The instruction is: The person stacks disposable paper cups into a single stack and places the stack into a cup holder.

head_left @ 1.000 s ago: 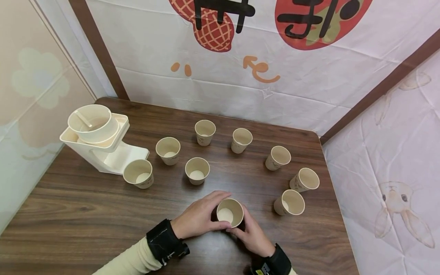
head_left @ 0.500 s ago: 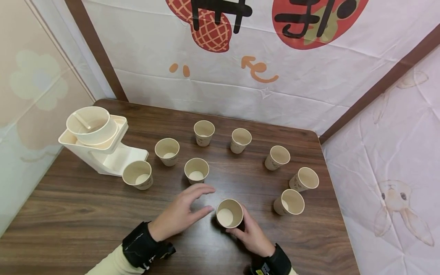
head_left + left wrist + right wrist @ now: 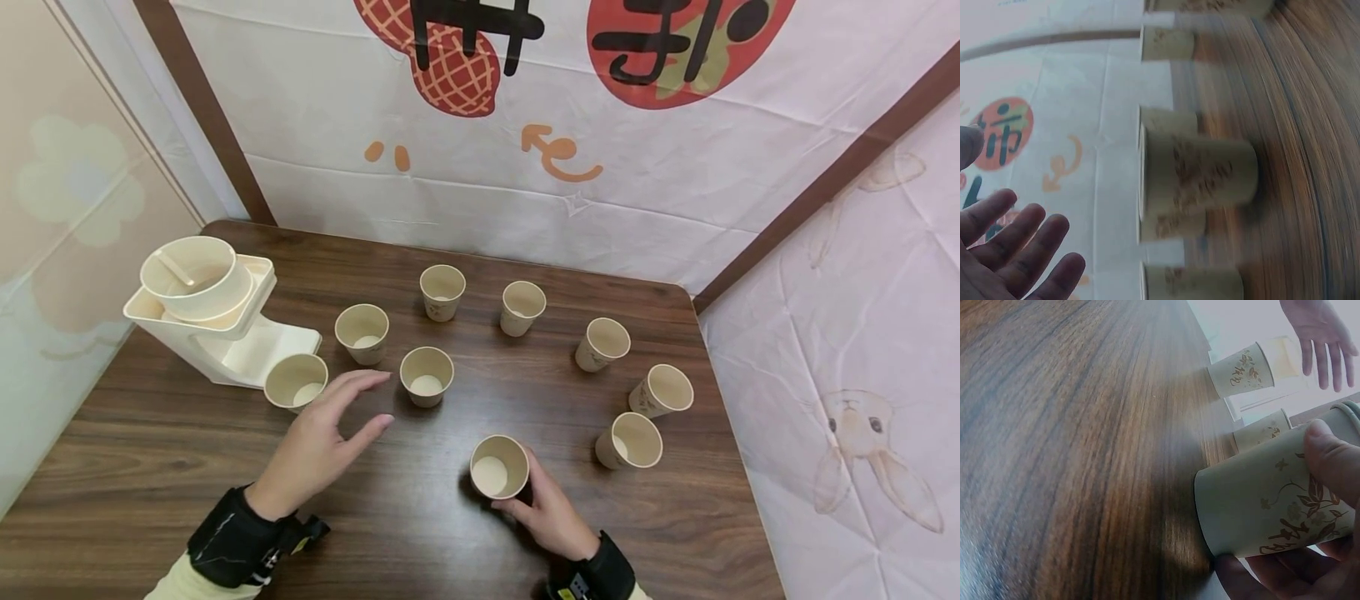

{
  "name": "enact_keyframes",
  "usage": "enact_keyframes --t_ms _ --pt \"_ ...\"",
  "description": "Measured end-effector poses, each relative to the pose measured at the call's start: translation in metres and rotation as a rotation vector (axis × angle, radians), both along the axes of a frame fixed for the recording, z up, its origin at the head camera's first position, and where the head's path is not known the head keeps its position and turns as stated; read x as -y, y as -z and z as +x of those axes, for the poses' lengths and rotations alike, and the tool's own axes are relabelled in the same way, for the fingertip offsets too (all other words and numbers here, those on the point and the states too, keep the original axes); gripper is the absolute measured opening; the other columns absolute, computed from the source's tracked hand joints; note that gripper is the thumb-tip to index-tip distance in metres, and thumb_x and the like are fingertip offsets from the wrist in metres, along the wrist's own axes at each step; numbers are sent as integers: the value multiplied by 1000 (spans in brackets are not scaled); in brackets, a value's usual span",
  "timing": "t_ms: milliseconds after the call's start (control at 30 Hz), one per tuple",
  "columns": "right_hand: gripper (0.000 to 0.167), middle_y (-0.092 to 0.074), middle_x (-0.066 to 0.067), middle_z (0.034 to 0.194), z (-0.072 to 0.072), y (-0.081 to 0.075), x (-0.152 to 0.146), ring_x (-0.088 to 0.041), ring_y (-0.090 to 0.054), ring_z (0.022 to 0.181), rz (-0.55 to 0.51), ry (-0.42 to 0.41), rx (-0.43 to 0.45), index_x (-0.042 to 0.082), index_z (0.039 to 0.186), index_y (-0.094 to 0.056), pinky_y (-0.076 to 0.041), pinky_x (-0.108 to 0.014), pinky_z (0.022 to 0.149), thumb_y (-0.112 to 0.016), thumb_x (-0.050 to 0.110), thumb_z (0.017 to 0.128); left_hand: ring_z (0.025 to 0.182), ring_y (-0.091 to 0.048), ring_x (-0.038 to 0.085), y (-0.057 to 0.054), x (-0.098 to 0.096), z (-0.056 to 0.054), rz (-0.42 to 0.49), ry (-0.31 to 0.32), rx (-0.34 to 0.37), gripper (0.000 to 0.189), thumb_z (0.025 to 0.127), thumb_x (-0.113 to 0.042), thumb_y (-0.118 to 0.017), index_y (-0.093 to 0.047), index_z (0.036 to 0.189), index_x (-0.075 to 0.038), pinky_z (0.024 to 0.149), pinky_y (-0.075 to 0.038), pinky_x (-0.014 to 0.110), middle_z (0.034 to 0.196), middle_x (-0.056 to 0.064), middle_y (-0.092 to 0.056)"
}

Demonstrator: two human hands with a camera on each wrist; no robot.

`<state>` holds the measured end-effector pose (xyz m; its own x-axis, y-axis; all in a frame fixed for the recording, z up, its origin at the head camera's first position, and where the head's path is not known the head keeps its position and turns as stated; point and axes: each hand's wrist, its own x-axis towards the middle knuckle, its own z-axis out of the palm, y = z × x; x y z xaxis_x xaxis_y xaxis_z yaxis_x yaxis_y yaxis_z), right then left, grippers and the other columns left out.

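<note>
My right hand (image 3: 551,508) holds a beige paper cup (image 3: 499,467) near the front middle of the table. In the right wrist view, thumb and fingers wrap this cup (image 3: 1266,494), which has a brown leaf print; its rim looks doubled. My left hand (image 3: 318,450) is apart from it, fingers spread and holding nothing. In the head view that hand partly covers the leftmost paper cup (image 3: 294,379). Just beyond its fingertips stands another paper cup (image 3: 426,377). The left wrist view shows the left hand's bare palm (image 3: 1010,250) beside several cups.
More upright paper cups stand at the back, including one (image 3: 442,292), and on the right, including one (image 3: 630,440). At back left, a white stand (image 3: 273,342) bears a large white bowl (image 3: 197,287) with a stick-like utensil inside. A fabric wall (image 3: 480,200) borders the wooden table.
My left hand has let go of the held cup and moved left, toward the leftmost cup. My right hand keeps its grip on the cup in about the same place.
</note>
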<state>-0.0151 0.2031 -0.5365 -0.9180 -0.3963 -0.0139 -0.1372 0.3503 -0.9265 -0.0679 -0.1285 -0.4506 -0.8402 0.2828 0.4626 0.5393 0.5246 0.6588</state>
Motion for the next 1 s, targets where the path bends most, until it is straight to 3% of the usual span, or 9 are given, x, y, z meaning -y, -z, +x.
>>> enact_keyframes --t_ms 233,467,567,767,1000 --pt "79 -50 -10 148 0 0 0 -30 -49 134 -2 2 -2 13 155 -35 -40 -37 112 -80 17 90 124 -53 35 1 28 -1 -32 -87 -63 67 75 0 -87 -59 136 0 112 -27 11 135 19 -59" --pt "80 -48 -12 149 0 0 -1 -33 -48 135 -39 -20 14 14 156 -33 -40 -37 113 -79 17 91 124 -53 40 5 53 -8 -51 -135 -105 77 68 -4 -91 -57 137 2 113 -27 15 135 21 -59" --pt "80 -48 -12 149 0 1 -1 -33 -48 135 -39 -19 15 14 156 -33 -39 -36 113 -79 16 91 125 -51 42 10 61 -11 -67 -172 -94 80 65 -6 -92 -57 137 4 114 -28 20 137 22 -57" --pt "80 -48 -11 149 0 0 0 -32 -47 136 -33 -13 30 14 156 -33 -39 -37 114 -79 17 90 130 -44 51 22 75 -16 -96 -224 -30 93 66 -16 -94 -47 144 6 112 -34 57 142 30 -50" --pt "81 -47 -12 150 0 0 0 -32 -46 137 -37 -19 38 15 157 -32 -39 -42 114 -79 19 91 133 -39 52 36 86 -21 -102 -246 46 107 67 -20 -95 -35 152 6 114 -31 60 145 34 -43"
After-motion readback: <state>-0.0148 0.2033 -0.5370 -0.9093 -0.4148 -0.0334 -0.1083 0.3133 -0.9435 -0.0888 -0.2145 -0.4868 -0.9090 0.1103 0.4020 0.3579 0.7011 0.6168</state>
